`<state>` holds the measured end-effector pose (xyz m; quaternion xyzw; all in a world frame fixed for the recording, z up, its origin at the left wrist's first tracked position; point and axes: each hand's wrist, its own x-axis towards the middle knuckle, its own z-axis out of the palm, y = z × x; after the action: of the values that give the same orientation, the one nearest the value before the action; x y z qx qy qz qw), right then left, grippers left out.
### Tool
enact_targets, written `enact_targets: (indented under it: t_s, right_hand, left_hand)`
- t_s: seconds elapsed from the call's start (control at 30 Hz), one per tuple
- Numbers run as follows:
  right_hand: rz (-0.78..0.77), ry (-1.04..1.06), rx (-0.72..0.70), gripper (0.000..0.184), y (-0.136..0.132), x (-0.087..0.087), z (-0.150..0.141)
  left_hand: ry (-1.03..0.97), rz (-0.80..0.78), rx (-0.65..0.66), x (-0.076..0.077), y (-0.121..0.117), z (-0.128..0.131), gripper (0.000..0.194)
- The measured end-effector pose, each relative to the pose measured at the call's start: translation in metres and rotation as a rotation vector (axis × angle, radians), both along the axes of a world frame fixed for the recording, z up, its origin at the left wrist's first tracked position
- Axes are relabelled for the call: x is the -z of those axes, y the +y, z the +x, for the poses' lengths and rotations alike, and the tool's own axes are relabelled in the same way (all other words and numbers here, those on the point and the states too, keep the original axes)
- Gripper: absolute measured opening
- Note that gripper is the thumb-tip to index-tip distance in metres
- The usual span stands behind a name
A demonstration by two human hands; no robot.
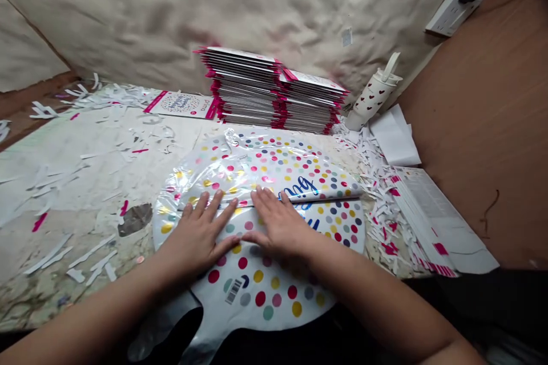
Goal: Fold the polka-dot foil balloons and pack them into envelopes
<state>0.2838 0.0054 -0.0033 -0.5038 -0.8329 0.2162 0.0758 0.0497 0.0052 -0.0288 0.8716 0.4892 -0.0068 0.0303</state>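
- The balloon [274, 271], flat and spotted, lies on the table [25, 279] right in front of the person, its near edge reaching over the table's front edge.
- Left hand [208, 231]: palm down on the balloon, fingers spread well apart, gripping nothing.
- Right hand [280, 222]: also palm down on the foil, fingers closer together with the thumb held out; it grips nothing either. The two thumbs nearly meet.
- Done, as far as it shows: a fold [334, 199] runs across the balloon just at the fingers, cutting through the blue lettering [303, 185] so that part of it is hidden.
- Not yet done, it seems: the foil beyond the fold is puckered and shiny on the left, so it is not pressed fully flat. The near part, with the barcode [233, 291], is unfolded, and the tail [201, 345] hangs loose toward the person.
- My judgement is that the folding is at an early stage.
- Behind the balloon stand two stacks of packs [248, 88]; a single pack [182, 105] lies flat to their left. Whether they hold anything, I cannot tell.
- Paper shreds [374, 182] lie on both sides, and a cup [372, 100] leans right of the stacks.
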Motion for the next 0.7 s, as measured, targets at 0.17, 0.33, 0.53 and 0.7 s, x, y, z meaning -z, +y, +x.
enact_targets:
  t_s: [0.17,0.33,0.53,0.7]
  right_hand:
    - [-0.034,-0.364,0.628,0.072,-0.036,0.011,0.089]
    - [0.250,-0.396,0.568,0.055,-0.071,0.016,0.123]
    - [0.122,0.117,0.920,0.081,-0.037,0.011,0.098]
    - [0.242,0.430,0.805,0.061,-0.007,-0.035,0.058]
  left_hand:
    - [0.057,-0.066,-0.012,-0.013,0.007,0.005,0.072]
    - [-0.003,0.026,0.026,-0.024,0.003,0.064,0.075]
    - [-0.002,-0.133,-0.012,-0.013,-0.009,0.108,0.087]
    - [-0.046,-0.155,-0.023,-0.012,-0.009,0.103,0.089]
